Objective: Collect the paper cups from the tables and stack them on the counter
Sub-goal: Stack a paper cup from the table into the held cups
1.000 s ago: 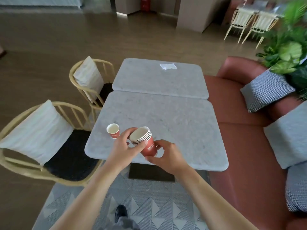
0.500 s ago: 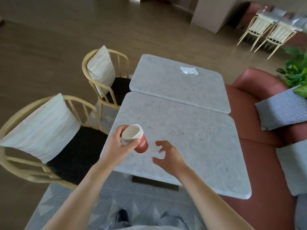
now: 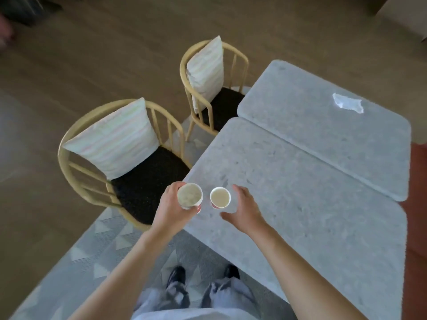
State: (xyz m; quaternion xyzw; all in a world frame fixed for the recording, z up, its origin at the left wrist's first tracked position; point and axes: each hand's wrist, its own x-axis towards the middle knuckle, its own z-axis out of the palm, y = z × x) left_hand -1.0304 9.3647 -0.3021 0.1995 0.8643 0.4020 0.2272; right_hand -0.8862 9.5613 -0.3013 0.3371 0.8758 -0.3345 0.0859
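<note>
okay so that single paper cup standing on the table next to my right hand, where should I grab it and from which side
Grip the single cup around its upper wall, just below the rim, coming from its right with the right hand. It stands upright, mouth up, and that side looks free.

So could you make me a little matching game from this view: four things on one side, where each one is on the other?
Things:
1. stack of paper cups
2. single paper cup
3. crumpled paper napkin
4. striped cushion

Places:
A. on the far table
B. on the near wooden chair
C. in the left hand
D. standing on the near table, beside the right hand

Pairs: 1-C, 2-D, 3-A, 4-B
</note>
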